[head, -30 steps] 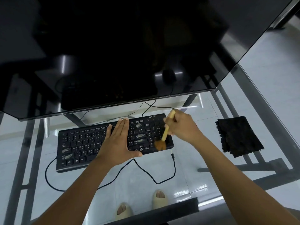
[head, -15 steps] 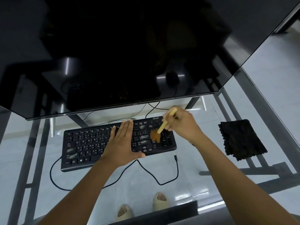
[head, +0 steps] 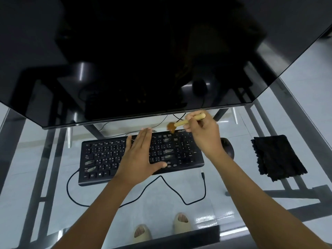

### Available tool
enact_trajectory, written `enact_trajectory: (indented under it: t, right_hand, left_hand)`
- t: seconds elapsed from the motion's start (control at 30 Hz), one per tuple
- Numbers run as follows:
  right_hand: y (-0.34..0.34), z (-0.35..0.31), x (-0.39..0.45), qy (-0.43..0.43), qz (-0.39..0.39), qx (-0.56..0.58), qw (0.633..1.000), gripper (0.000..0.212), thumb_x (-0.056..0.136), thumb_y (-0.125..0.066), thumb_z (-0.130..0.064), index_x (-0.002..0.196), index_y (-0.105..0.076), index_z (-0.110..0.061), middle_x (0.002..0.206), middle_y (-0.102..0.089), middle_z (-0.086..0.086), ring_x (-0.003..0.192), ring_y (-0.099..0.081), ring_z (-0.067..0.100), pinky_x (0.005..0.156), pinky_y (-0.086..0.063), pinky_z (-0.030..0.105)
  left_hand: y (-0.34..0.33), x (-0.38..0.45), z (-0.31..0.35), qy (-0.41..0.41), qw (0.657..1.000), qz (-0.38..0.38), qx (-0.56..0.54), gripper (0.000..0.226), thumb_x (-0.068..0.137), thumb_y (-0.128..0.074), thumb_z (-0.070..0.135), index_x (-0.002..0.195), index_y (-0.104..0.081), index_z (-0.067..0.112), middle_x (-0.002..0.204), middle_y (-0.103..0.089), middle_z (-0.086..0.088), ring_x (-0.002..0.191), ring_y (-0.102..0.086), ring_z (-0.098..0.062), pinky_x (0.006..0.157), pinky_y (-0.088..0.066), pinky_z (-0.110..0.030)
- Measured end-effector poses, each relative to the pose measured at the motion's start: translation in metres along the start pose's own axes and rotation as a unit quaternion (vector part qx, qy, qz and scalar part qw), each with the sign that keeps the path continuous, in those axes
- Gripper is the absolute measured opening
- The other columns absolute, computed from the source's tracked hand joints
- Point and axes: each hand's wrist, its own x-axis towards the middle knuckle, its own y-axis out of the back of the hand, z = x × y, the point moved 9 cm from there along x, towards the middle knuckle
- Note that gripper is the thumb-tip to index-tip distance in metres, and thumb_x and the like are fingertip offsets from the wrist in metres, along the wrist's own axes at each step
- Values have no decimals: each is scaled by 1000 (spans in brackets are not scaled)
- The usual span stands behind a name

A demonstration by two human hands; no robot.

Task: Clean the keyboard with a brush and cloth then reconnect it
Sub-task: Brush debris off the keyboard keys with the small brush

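Observation:
A black keyboard [head: 100, 159] lies on the glass desk, its cable [head: 179, 194] looping toward me with the plug end [head: 203, 176] lying loose. My left hand [head: 138, 157] rests flat on the middle keys, fingers straight. My right hand [head: 204, 135] grips a wooden-handled brush [head: 186, 121]; its brown bristles [head: 171, 127] sit at the keyboard's far edge, above the number pad. A black cloth [head: 276, 157] lies on the glass to the right.
A large dark monitor [head: 143, 60] overhangs the far side of the keyboard. A black mouse [head: 229, 148] sits just right of my right wrist. The glass desk [head: 53, 194] shows metal frame bars, the tiled floor and my sandalled feet beneath.
My right hand swept the brush from the keyboard's near right corner up across the number pad to its far edge. The left hand stayed flat on the keys.

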Motion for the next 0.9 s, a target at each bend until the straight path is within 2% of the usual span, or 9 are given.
enact_trajectory:
  t: [0.07, 0.13, 0.27, 0.4, 0.53, 0.63, 0.77, 0.8, 0.9]
  right_hand:
    - [-34, 4, -12, -39, -97, 34, 994, 10, 96, -53, -11, 93, -62, -11, 82, -71, 11, 73, -71, 19, 72, -59, 33]
    - [-62, 2, -25, -6, -166, -24, 986, 11, 95, -54, -11, 89, -63, -14, 80, -71, 7, 72, -70, 17, 71, -59, 33]
    - [-58, -28, -21, 129, -66, -130, 981, 8, 93, -57, -10, 88, -63, -13, 80, -66, -7, 73, -60, 0, 67, -44, 9]
    - [-86, -21, -27, 103, -175, -156, 967, 9, 95, -55, -15, 91, -61, -11, 78, -71, 3, 65, -66, 4, 64, -51, 17]
    - [-71, -34, -22, 147, -71, -155, 974, 6, 94, -57, -13, 92, -63, -12, 82, -65, -7, 74, -60, -2, 70, -47, 11]
    - [-91, -25, -29, 95, -173, -157, 968, 8, 95, -55, -15, 91, -61, -12, 67, -67, -9, 67, -67, 8, 68, -57, 26]
    - [-69, -37, -22, 120, -47, -177, 976, 4, 95, -56, -13, 92, -59, -12, 79, -66, -3, 67, -61, 1, 62, -44, 6]
    - [-67, -33, -21, 110, -52, -152, 981, 5, 94, -56, -12, 91, -60, -12, 79, -68, -1, 67, -64, 4, 64, -47, 8]
    - [-92, -20, -37, 56, -202, -154, 966, 8, 94, -56, -15, 88, -61, -15, 75, -70, 3, 66, -70, 15, 63, -58, 27]
  left_hand:
    - [11, -6, -8, 21, 999, 36, -11, 113, 73, -64, 68, 153, -1, 17, 155, 2, 12, 139, 20, 6, 117, 11, -37]
    - [11, -12, -19, 42, 999, 25, -6, 116, 72, -62, 71, 153, 0, 17, 157, 2, 9, 144, 13, -2, 117, 12, -38]
    - [-2, -24, -33, 47, 998, -22, 33, 118, 71, -56, 76, 152, 4, 15, 161, -4, 1, 146, 9, -7, 116, 17, -40]
    - [-8, -30, -42, 43, 997, -31, 53, 116, 73, -54, 76, 153, 2, 14, 162, -5, 0, 144, 10, -6, 114, 20, -41]
    - [-12, -31, -43, 41, 997, -36, 47, 116, 74, -53, 76, 152, 4, 14, 162, -2, 1, 143, 13, -5, 115, 19, -44]
    - [-14, -31, -44, 33, 997, -39, 53, 116, 74, -54, 75, 152, 8, 14, 162, 1, 0, 143, 14, -6, 116, 18, -46]
    - [-11, -33, -48, 28, 997, -44, 55, 116, 75, -55, 74, 152, 10, 14, 162, 1, 0, 146, 10, -8, 116, 18, -46]
    - [-10, -33, -49, 25, 997, -44, 55, 116, 75, -55, 73, 152, 10, 15, 162, 1, 1, 146, 11, -8, 116, 18, -46]
    - [-10, -33, -51, 20, 998, -41, 53, 117, 75, -56, 73, 152, 9, 14, 162, 0, 0, 144, 11, -6, 116, 17, -48]
